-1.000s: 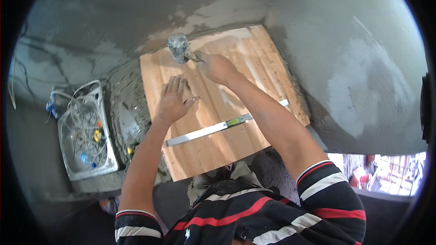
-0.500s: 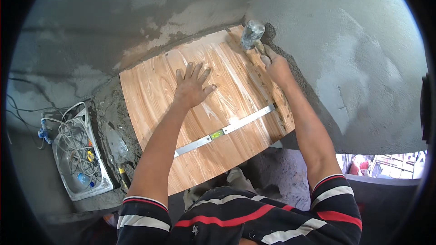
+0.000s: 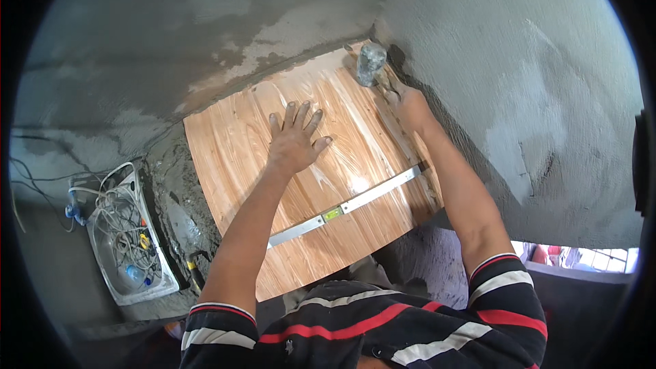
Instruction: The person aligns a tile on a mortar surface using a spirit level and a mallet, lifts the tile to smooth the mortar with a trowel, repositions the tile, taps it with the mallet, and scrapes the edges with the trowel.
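A large wood-grained tile [image 3: 229,147] lies in front of me, its far corner close to where two walls meet. My left hand [image 3: 294,142] rests flat on its middle, fingers spread. In my right hand [image 3: 408,108] is the short handle of a mallet, held with the fingers wrapped round it. The mallet's thick grey head [image 3: 372,65] is over the tile's far right corner; whether it touches the surface I cannot tell. Nearer to me, a silver spirit level [image 3: 372,195] with a green vial lies across the tile, its left end hidden behind my left forearm.
Wet grey mortar [image 3: 164,184] borders the tile's left side, with a trowel [image 3: 184,225] lying on it. Further left stands a white basin [image 3: 102,260] holding tangled cables and a bottle. Rough plastered walls [image 3: 533,116] rise behind and to the right.
The mallet and my right hand have shifted a little left and toward me. My left hand stays spread on the tile, and the whole view has shifted slightly.
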Action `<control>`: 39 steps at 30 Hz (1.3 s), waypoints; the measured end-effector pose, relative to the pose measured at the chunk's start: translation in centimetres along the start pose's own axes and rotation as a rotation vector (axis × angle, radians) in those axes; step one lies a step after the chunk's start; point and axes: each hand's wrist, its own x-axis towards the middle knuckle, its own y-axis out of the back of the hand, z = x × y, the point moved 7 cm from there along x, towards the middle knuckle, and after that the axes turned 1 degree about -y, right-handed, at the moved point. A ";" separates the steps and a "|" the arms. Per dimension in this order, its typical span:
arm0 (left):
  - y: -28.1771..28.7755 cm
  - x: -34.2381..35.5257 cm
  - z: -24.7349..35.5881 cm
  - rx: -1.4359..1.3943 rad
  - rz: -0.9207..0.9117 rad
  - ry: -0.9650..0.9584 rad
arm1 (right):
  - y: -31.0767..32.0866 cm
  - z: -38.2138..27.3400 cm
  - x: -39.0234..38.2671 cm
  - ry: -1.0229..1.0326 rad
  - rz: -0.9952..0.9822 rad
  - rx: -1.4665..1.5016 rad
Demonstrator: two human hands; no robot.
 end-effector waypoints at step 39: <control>8.7 -18.0 0.9 -0.438 -0.180 -0.239 | 10.0 0.0 -9.9 -0.064 0.182 0.177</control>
